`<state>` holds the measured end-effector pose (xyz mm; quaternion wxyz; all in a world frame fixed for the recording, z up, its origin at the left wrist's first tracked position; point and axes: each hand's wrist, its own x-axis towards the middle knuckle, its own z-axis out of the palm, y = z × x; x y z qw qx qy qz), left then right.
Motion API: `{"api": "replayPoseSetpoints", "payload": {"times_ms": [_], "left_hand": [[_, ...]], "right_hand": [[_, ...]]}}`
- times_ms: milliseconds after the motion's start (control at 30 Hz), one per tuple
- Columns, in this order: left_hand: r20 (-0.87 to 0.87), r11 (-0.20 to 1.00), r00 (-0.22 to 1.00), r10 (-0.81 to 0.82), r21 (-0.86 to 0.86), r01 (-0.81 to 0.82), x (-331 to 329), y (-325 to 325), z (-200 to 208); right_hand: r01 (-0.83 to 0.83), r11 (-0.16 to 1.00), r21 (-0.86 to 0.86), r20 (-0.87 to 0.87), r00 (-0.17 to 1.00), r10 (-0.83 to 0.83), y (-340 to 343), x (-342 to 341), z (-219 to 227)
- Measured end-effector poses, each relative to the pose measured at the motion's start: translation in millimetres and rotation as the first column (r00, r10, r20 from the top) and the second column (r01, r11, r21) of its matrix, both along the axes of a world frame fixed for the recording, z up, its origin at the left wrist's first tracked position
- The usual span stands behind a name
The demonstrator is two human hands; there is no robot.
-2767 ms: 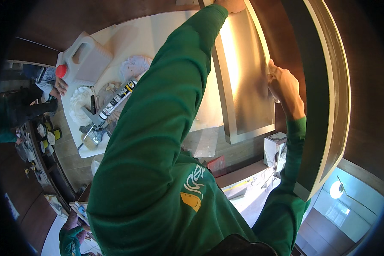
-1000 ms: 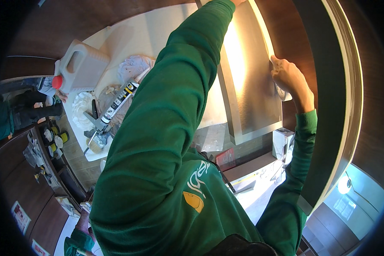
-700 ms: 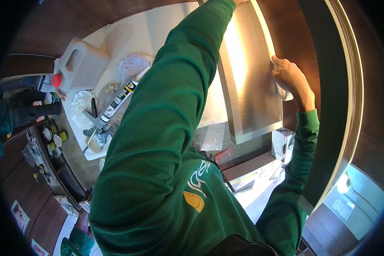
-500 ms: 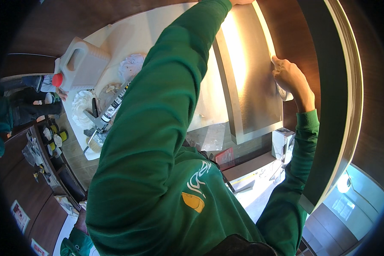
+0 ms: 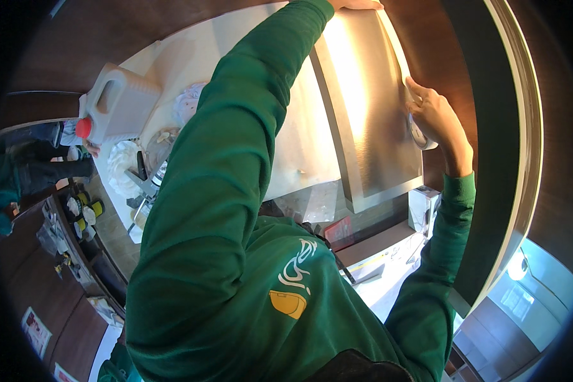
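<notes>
A brushed-metal range-hood-like panel (image 5: 382, 146) with a raised rim lies under a bright warm reflection. At its upper end, cut by the picture's edge, my left hand (image 5: 358, 4) rests with the visible fingers stretched out flat. My right hand (image 5: 438, 118) is closed round a roll of tape (image 5: 421, 137), of which only a pale curved part shows, at the panel's right edge. Between the two hands a narrow pale strip (image 5: 396, 48) runs along that edge; I cannot tell whether it is all tape.
My left sleeve hides part of the white table (image 5: 229, 32). On it stand a whitish jug (image 5: 124, 102) with a red cap, crumpled white cloths (image 5: 124, 169) and a partly hidden caulking gun (image 5: 148, 184). A dark beam (image 5: 506, 159) rises at right. Another person's hand (image 5: 92, 149) shows far left.
My left hand and arm have shifted slightly left, and more of the hand's fingers show. The right fingers have changed their hold a little on the roll. The view has moved slightly.
</notes>
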<state>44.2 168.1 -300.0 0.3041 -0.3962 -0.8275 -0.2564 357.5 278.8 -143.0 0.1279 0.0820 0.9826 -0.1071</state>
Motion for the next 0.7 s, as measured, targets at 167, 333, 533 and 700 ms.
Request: {"api": "replayPoseSetpoints", "payload": {"times_ms": [167,333,533,700], "left_hand": [[-0.224,0.99,0.966,0.131,-0.02,-0.139,-40,-4,-43],[0.145,0.994,0.988,0.046,-0.104,-0.031,6,-4,15],[0.204,0.984,0.976,0.079,-0.171,-0.044,-2,-9,12],[0.212,0.98,0.976,0.047,-0.198,-0.004,12,-8,10]], "right_hand": [[-0.02,0.999,0.046,0.062,0.998,0.017,-10,-13,1],[-0.011,0.999,0.041,0.114,0.994,0.007,0,-15,-1],[-0.08,0.993,0.086,0.039,0.996,0.077,15,-17,-25],[-0.092,0.992,0.089,0.036,0.995,0.089,19,-18,-30]]}}
